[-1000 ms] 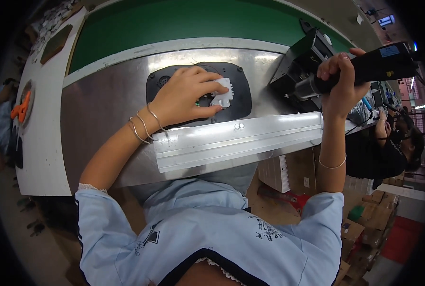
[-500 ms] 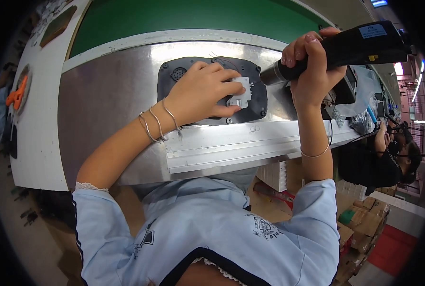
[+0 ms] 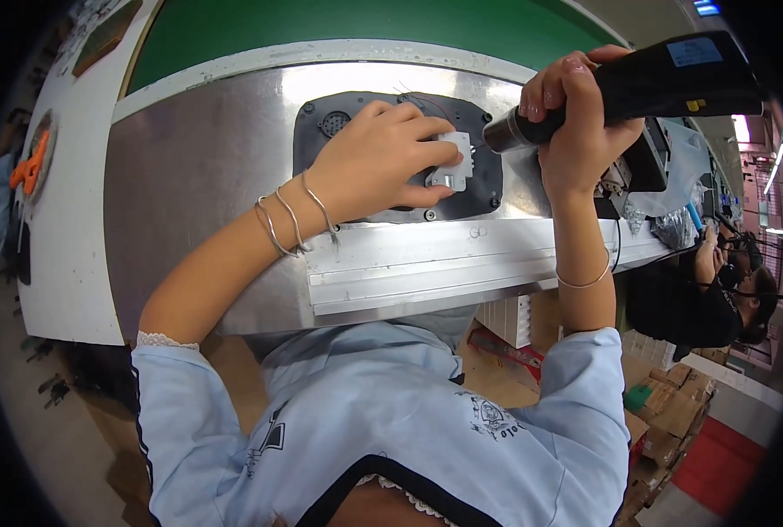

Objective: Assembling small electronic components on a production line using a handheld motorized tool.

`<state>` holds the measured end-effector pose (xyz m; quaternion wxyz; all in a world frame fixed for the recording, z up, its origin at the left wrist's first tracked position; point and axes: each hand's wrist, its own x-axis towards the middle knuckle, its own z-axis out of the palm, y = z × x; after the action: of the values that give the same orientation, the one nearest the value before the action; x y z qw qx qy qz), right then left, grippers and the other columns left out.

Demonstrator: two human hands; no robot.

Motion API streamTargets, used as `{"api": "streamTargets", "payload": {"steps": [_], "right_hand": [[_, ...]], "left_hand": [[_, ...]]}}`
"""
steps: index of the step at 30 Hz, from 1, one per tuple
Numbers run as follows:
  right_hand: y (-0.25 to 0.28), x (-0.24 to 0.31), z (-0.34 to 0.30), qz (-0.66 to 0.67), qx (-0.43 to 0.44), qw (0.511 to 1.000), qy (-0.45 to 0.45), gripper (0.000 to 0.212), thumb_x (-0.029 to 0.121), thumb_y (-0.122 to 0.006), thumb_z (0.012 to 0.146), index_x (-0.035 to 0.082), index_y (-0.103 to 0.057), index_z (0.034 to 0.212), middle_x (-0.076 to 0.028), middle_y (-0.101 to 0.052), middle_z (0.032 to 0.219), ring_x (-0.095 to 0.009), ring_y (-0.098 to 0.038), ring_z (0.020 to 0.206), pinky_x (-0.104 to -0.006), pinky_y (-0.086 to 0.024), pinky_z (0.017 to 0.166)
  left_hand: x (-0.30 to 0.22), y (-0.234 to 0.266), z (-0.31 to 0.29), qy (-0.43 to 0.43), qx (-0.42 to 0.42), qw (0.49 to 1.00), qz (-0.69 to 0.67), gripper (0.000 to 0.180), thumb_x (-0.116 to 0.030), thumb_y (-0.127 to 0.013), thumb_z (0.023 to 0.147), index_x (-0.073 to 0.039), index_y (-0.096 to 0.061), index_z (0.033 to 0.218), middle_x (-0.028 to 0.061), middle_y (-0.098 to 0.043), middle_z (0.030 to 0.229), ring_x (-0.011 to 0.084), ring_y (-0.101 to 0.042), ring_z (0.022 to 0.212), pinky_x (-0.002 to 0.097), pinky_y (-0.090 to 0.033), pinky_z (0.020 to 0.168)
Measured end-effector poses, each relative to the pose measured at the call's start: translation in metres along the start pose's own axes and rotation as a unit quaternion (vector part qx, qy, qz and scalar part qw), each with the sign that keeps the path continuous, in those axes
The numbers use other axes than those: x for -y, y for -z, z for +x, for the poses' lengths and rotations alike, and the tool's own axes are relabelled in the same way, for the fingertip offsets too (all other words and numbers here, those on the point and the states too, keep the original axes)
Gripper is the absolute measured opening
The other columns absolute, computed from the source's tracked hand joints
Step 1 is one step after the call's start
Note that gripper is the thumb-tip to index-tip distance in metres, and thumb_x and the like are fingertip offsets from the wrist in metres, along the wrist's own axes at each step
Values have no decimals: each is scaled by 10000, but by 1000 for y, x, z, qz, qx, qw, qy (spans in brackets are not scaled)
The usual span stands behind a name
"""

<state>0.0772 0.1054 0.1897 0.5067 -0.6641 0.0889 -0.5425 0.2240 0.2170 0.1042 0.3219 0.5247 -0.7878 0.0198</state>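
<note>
My left hand (image 3: pixel 382 158) lies on a dark oval panel (image 3: pixel 321 149) set on the steel bench, its fingertips pinching a small white square part (image 3: pixel 455 163) against the panel. My right hand (image 3: pixel 580 132) grips a black powered screwdriver (image 3: pixel 663 83) by its body. The tool's metal nose (image 3: pixel 501 138) points left and sits just right of the white part, near the panel's right edge. Thin wires run along the panel's top edge.
The steel bench (image 3: pixel 198 167) has an aluminium rail (image 3: pixel 444 263) along its near edge and a green conveyor belt (image 3: pixel 339 26) behind. Another person (image 3: pixel 716 290) works at the right. Cardboard boxes (image 3: pixel 672 413) stand on the floor, and an orange tool (image 3: pixel 29 167) lies far left.
My right hand has brought the screwdriver down and left from beside a black machine to the white part. My left hand has stayed on the panel, holding that part.
</note>
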Motion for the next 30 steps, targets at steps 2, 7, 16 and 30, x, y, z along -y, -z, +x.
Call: {"api": "streamTargets", "payload": {"steps": [2,7,16,30], "right_hand": [[-2,-1,-2,-9,5,1000,0,215,11,-535,881,20,-475,1087,-66,-458,602,-146,-466,466,-295,-420,457],[2,-4,5,-4,22,1000,14,268,21,-533,885,-18,-441,1134,-76,-460,630,-142,-468,492,-288,-415,462],[30,19,-10,38,-33,999,10,272,19,-493,874,31,-432,1139,-80,-457,656,-178,-477,519,-331,-440,506],[88,80,5,-114,-32,986,113,251,0,-496,852,31,-484,1101,-90,-465,633,-199,-478,518,-334,-437,494]], "left_hand": [[-1,1,0,-3,2,1000,0,279,-393,-688,787,-187,-673,975,17,-635,1144,208,-567,1031,371,-430,898],[1,2,2,8,22,1000,-6,291,-403,-682,794,-196,-675,999,4,-619,1176,206,-553,1056,369,-416,924],[-11,-3,12,-24,6,1000,14,281,-395,-671,817,-210,-666,1029,-13,-599,1215,193,-574,972,349,-430,870],[-10,3,11,0,31,1000,4,271,-403,-670,823,-212,-671,1015,-21,-613,1212,185,-568,860,324,-436,802]]}}
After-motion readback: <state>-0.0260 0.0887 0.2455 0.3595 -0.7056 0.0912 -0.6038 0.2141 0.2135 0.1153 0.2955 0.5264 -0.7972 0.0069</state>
